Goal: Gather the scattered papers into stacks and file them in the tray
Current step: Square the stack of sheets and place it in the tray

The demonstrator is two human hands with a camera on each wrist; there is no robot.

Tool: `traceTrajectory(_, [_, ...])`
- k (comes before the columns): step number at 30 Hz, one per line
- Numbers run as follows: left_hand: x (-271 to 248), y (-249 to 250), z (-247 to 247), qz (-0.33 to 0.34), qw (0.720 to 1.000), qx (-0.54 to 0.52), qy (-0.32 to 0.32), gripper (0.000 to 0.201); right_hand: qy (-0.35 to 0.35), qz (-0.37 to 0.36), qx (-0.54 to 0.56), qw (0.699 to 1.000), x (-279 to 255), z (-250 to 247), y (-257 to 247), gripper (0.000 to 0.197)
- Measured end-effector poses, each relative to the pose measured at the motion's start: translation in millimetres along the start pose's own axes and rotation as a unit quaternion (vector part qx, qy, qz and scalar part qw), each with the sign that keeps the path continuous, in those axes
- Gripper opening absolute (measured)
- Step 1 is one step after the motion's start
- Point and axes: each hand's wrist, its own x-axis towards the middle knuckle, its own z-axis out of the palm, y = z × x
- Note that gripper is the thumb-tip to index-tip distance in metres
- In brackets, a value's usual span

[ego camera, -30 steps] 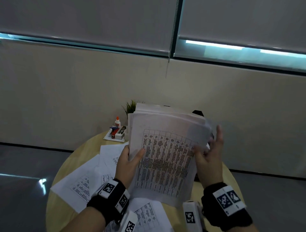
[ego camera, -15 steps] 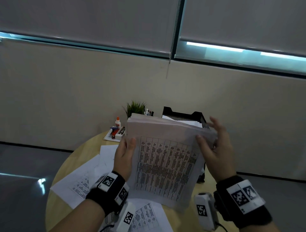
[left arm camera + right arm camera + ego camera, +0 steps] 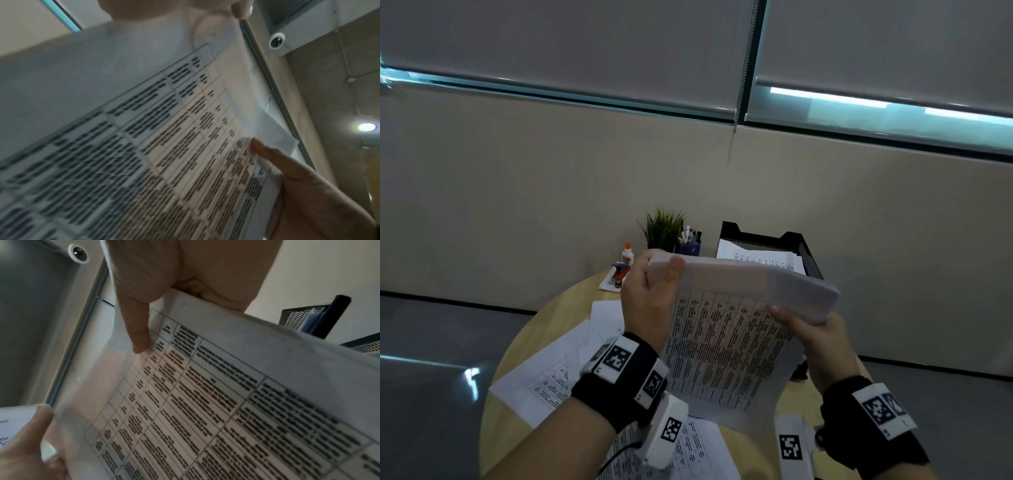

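Note:
I hold a thick stack of printed papers [image 3: 726, 346] tilted above the round wooden table [image 3: 760, 442], printed table facing me. My left hand [image 3: 654, 294] grips its top left corner, thumb over the top edge. My right hand [image 3: 815, 339] grips the right edge, thumb on the printed face. The stack [image 3: 144, 146] fills the left wrist view, and in the right wrist view the stack [image 3: 226, 402] has a thumb on its corner. The black mesh tray [image 3: 810, 255] stands behind the stack with papers [image 3: 760, 258] inside, and the tray [image 3: 304, 318] shows past the stack's edge.
Loose printed sheets [image 3: 541, 387] lie on the table's left, and more sheets [image 3: 691, 448] near the front. At the back stand a small green plant [image 3: 662, 229], a pen cup [image 3: 690, 241], a glue bottle [image 3: 627, 255] and a stapler [image 3: 619, 274]. A beige wall is behind.
The stack has tipped lower, uncovering the tray behind it. My left hand slid up to the top left corner. My right hand dropped and closed on the right edge.

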Motion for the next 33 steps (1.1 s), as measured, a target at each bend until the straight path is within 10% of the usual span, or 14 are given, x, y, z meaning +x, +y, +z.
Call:
traceTrajectory(9, [24,-1,6,-0.046,0.995,0.048,0.077,0.029,-0.040,-0.012,-0.040,0.998,1,-2,-9,0.030])
traceTrajectory(17, [2,-42,-27,-0.112,0.984,-0.047,-0.126,0.067,-0.011,0.031,0.016,0.999,7,2,-1,0.028])
traceTrajectory(22, [-15,-73,-35,-0.286,0.939,0.012,-0.194,0.029,-0.038,0.061,-0.015,0.997,-2,4,23,0.040])
traceTrajectory(33, [-42,-90,-37,-0.325,0.936,0.033,-0.130,0.022,-0.003,0.092,-0.035,0.995,-22,1,49,0.033])
